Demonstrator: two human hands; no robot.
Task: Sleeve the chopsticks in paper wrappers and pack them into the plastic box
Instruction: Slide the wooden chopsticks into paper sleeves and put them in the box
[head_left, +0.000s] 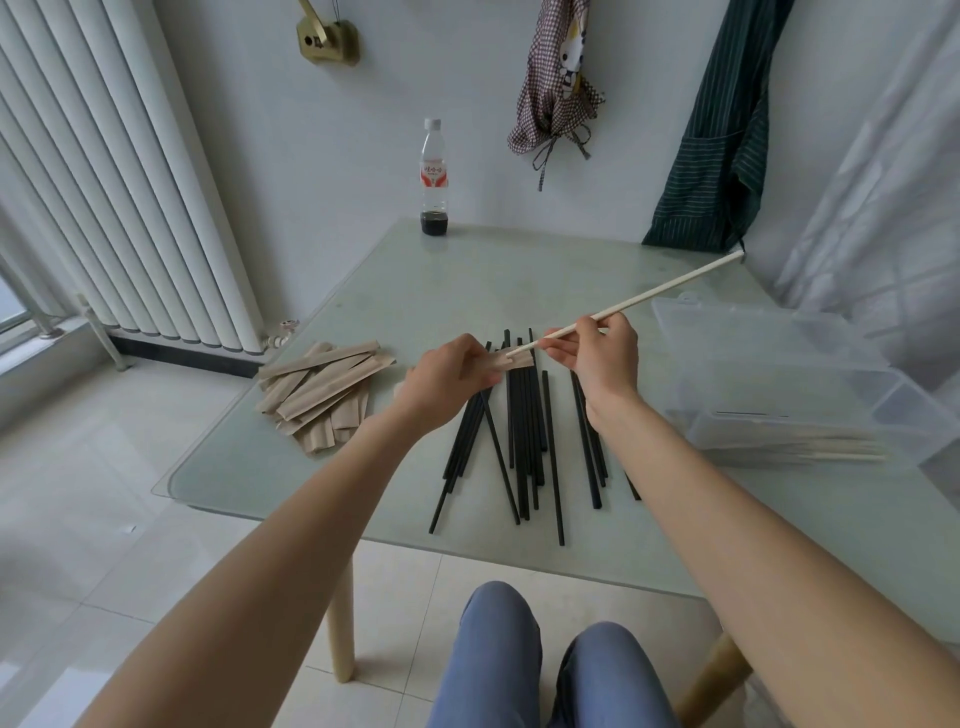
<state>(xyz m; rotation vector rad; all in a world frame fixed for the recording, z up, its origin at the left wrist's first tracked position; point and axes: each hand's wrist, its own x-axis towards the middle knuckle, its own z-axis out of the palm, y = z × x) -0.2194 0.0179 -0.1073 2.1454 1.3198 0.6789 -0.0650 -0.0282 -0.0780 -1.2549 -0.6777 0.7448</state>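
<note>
The person sat at a glass table (363, 270). The left hand (447, 379) pinched a brown paper wrapper (511, 361) between thumb and fingers. The wrapper's open end faced toward three o'clock. The right hand (597, 358) pinched a pale wooden chopstick (649, 296) near its lower end. The stick was long and thin, and it ran from the wrapper's mouth up toward two o'clock, with its far tip high over the table's back edge. Its near tip touched the wrapper's open end, or sat just inside it; it was too small to tell which.

So the stick lay to the right of the wrapper, and its long line pointed almost straight into the opening. The right hand was the nearer one to push it in, toward eight o'clock, while the left hand kept the paper steady.

A heap of spare wrappers (322, 395) lay at nine o'clock from the hands. Black chopsticks (524, 436) lay loose at six o'clock. The plastic box (779, 384) stood open at three o'clock, with some pale sticks in its near side.
</note>
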